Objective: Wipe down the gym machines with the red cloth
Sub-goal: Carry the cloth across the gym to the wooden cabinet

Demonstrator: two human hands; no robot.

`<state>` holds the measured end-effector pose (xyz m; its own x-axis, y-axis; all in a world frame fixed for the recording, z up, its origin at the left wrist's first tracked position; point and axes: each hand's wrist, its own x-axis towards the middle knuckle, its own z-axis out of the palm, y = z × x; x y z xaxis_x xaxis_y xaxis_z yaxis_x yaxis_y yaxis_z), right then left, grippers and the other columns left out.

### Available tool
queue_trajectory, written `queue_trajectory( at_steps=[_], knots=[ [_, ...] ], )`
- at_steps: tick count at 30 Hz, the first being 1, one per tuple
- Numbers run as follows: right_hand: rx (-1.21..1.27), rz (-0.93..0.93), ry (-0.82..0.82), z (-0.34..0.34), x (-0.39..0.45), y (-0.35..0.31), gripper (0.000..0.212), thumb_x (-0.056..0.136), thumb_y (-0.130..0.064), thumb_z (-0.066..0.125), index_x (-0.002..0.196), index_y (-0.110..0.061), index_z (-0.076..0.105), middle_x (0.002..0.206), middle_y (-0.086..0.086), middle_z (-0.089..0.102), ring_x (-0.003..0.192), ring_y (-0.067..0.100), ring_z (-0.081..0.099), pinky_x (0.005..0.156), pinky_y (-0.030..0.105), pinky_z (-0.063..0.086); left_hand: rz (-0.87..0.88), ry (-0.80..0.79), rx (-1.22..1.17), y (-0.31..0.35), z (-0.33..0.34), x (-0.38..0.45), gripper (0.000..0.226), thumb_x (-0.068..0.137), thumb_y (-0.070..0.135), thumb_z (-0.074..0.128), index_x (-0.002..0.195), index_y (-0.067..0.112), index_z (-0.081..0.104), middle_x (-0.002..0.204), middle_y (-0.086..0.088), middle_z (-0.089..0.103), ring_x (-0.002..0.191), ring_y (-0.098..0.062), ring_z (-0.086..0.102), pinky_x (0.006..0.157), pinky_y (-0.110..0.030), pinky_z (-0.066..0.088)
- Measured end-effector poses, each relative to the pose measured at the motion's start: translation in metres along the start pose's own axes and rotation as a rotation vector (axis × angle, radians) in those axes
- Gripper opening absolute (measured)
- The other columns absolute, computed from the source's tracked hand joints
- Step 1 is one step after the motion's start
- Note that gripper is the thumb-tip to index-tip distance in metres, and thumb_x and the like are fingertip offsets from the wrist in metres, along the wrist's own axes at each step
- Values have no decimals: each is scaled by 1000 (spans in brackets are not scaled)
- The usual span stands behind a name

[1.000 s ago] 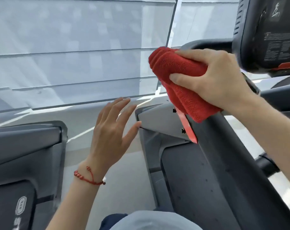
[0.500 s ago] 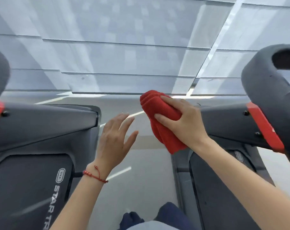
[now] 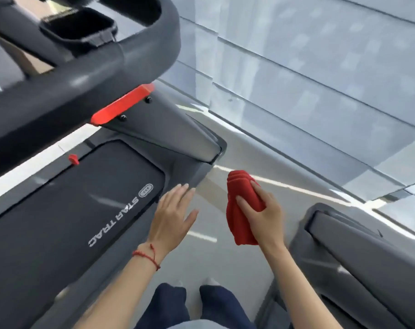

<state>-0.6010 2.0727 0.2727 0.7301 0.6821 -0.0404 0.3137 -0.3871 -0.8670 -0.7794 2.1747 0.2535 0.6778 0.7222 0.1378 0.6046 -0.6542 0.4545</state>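
Observation:
My right hand (image 3: 261, 214) grips the folded red cloth (image 3: 241, 210) in the air over the grey floor between two treadmills. The cloth touches no machine. My left hand (image 3: 173, 214) is held flat with straight fingers, empty, near the front corner of the left treadmill (image 3: 83, 210), whose black belt reads STAR TRAC. That machine's dark handrail (image 3: 83, 74) with a red strip (image 3: 121, 105) crosses the upper left. A second treadmill (image 3: 344, 245) lies at the lower right.
A glass wall with pale blinds (image 3: 320, 91) runs along the far side past the treadmill fronts. A strip of grey floor (image 3: 225, 257) runs between the two machines, where my legs in dark trousers (image 3: 185, 305) stand.
My view has swung left from the right treadmill to the left one. My right hand has carried the cloth off the right machine's rail into the gap; my left hand stays flat.

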Motion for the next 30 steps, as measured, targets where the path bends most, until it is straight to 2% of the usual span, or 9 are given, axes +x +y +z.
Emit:
queue_trajectory(
  at_steps=[5,8,10,12,19,25,27,30],
  knots=[
    [-50,-79,-190,11,16,18,49,75,-37,70,122,-34,56,102,-9,58,92,13,56,81,28,42,-252,81,-9,4,15,-30,50,90,35,36,125,4,53,130,-16,54,124,-31,46,102,-48,36],
    [-91,-134,-324,22,19,23,49,76,-37,69,122,-33,56,107,-8,58,96,14,55,86,34,45,-365,130,22,7,23,-52,47,90,33,41,125,4,53,128,-16,55,122,-32,48,101,-46,35],
    [-118,-167,-412,33,18,25,49,76,-38,69,123,-33,56,102,-8,58,94,15,55,85,34,45,-445,161,37,8,25,-69,48,90,33,40,124,3,53,127,-16,56,121,-32,49,100,-45,34],
    [-125,-182,-498,46,14,24,50,75,-38,69,123,-34,55,95,-12,55,89,13,55,83,32,44,-531,201,43,5,26,-89,43,90,29,47,124,3,53,129,-16,55,122,-32,48,101,-44,34],
    [-153,-285,-744,105,-27,8,50,75,-39,70,122,-36,55,94,-18,52,86,7,54,77,25,41,-818,324,49,-12,15,-172,43,90,23,52,128,4,50,133,-16,52,126,-32,44,103,-44,30],
    [-196,-442,-909,161,-95,-23,50,75,-36,72,123,-32,56,100,-10,53,89,10,52,81,24,37,-983,411,56,-30,-3,-248,43,89,20,54,127,1,50,130,-19,53,124,-36,45,102,-46,34],
    [-206,-501,-966,180,-122,-32,51,74,-38,72,122,-34,56,99,-9,54,86,9,53,78,21,37,-1051,442,63,-36,-9,-275,45,88,25,49,127,2,51,131,-18,53,124,-35,46,101,-46,34],
    [-218,-560,-1061,206,-164,-42,50,73,-43,71,121,-40,55,94,-18,51,80,-4,52,69,6,32,-1147,469,59,-44,-13,-316,45,92,29,46,131,6,47,136,-15,49,128,-31,41,105,-44,32]
  ],
)
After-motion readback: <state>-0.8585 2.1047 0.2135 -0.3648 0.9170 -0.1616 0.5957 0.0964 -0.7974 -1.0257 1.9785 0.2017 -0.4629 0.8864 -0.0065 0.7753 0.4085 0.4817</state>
